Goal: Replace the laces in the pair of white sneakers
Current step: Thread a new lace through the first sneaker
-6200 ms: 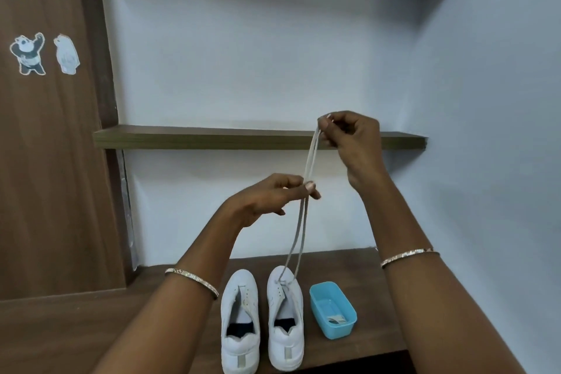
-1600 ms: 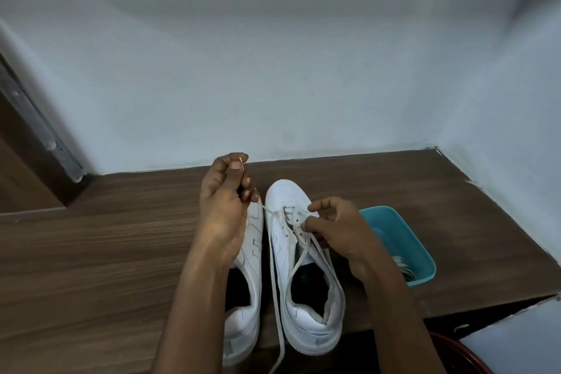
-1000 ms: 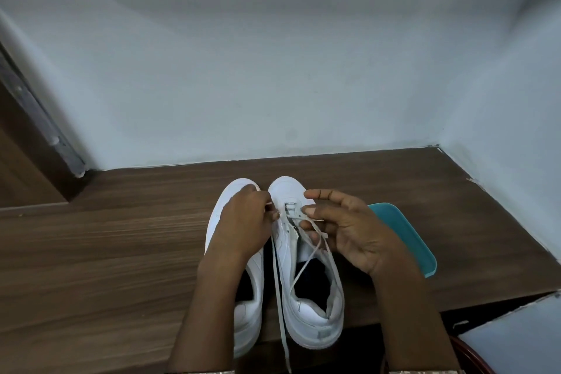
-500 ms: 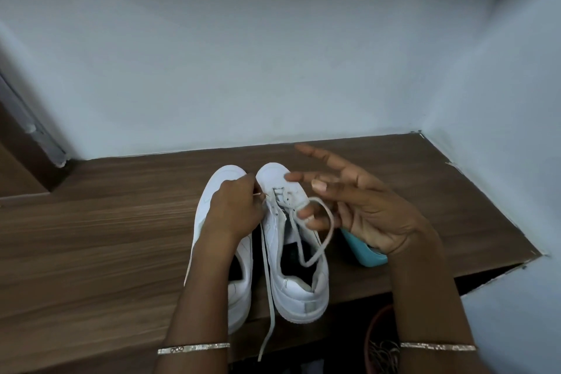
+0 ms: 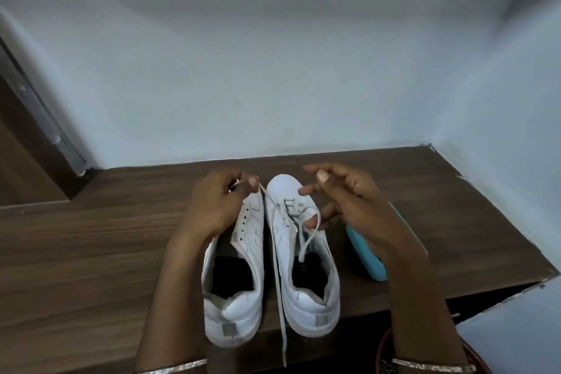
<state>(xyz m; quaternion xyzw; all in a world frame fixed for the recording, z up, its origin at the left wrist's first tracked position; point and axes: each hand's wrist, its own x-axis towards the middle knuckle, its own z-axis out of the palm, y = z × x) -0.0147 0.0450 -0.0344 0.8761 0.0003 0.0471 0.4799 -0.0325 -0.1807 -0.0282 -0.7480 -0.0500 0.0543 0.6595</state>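
Two white sneakers stand side by side, toes to the wall, on the wooden shelf [image 5: 91, 252]. The left sneaker [image 5: 239, 310] has bare eyelets. A white lace [image 5: 280, 297] runs through the lowest eyelets of the right sneaker [image 5: 312, 307]. My left hand [image 5: 212, 206] pinches one end of that lace just above the left sneaker's toe. From there the long strand trails between the shoes and over the shelf's front edge. My right hand [image 5: 355, 206] hovers over the right sneaker with fingers spread. The lace's short end drapes over one of its lower fingertips.
A blue plastic tub [image 5: 368, 255] sits right of the shoes, mostly hidden by my right wrist. A red basket [image 5: 384, 355] shows below the shelf edge at bottom right. White walls close in behind and on the right. A wooden panel stands at left.
My left hand has drawn its lace end up and left, off the eyelets. The loop on my right hand has shrunk to a short end draped over one finger.
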